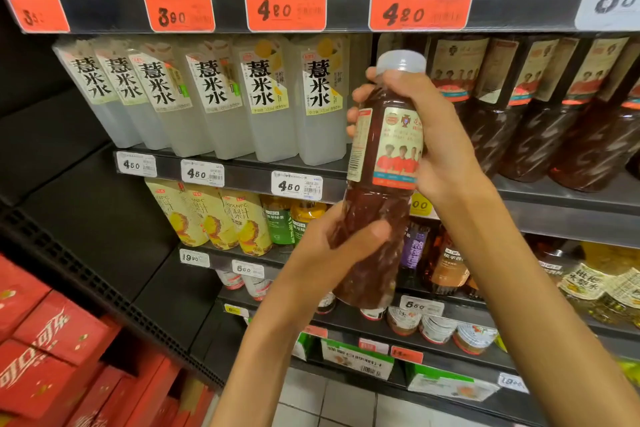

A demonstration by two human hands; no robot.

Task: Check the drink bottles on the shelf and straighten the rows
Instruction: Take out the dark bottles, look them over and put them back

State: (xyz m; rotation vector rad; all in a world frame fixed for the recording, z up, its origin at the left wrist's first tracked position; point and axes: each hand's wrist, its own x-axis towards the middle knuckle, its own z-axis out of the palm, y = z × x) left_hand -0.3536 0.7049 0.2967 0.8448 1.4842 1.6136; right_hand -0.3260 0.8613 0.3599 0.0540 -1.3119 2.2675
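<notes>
A dark red drink bottle (pixel 382 156) with a white cap and a label showing people in red shirts is held upright in front of the shelf. My right hand (pixel 433 135) grips its upper half, fingers wrapped behind the neck. My left hand (pixel 332 250) grips its lower half from the left. More bottles of the same dark drink (pixel 540 107) stand in a row on the shelf (pixel 554 191) to the right. To the left stands a row of pale square bottles (pixel 214 97) with large black characters.
Price tags (pixel 285 7) run along the shelf edges. Lower shelves hold yellow juice bottles (pixel 214 215), green tea bottles (pixel 278 222) and small cups (pixel 436 326). Red drink cartons (pixel 52 350) are stacked at the lower left. Tiled floor (pixel 329 399) shows below.
</notes>
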